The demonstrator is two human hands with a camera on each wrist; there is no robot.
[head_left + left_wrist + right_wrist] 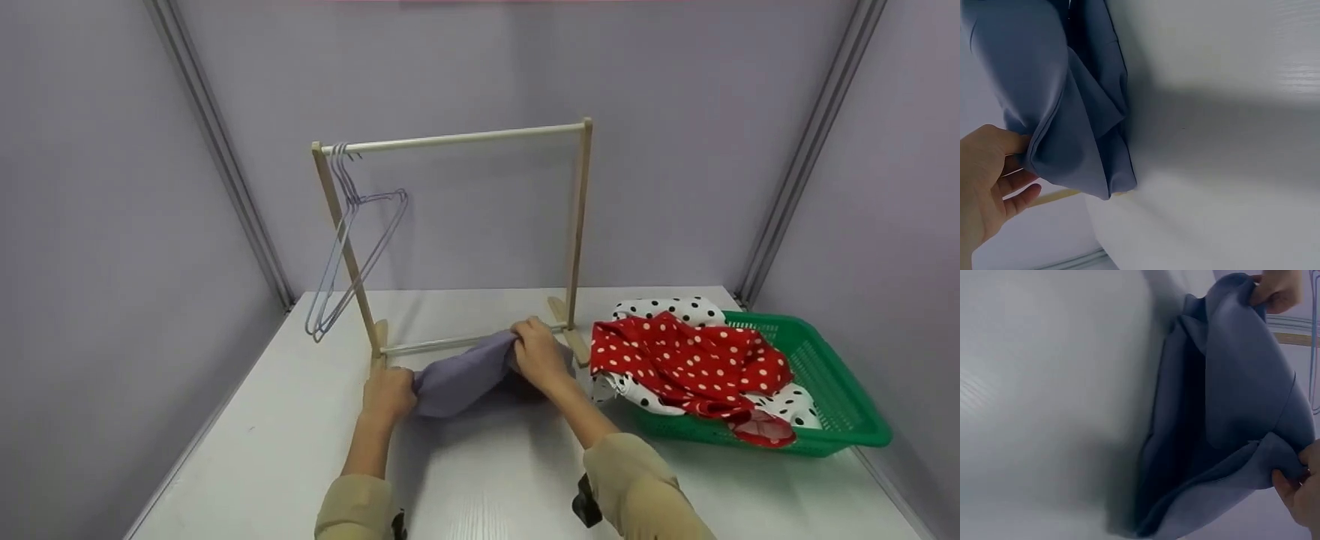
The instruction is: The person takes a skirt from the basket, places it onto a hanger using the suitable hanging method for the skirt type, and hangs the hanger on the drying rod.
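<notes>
A plain grey-blue piece of cloth (461,381) is held up between both hands, low in front of the wooden rack. My left hand (389,391) pinches its left edge between thumb and forefinger, the other fingers loosely bent in the left wrist view. Higher up, my right hand (538,354) grips the top edge toward the right. The cloth (1252,382) sags in folds between the two grips, its lower part close over the white table. What kind of garment it is, I cannot tell.
Behind the cloth stands a wooden rack (465,138), with several wire hangers (346,247) at the left end of its bar. On the right, a green basket (847,397) holds red polka-dot cloth (690,360) and white cloth with black dots (667,307). Grey walls enclose the white table (285,450).
</notes>
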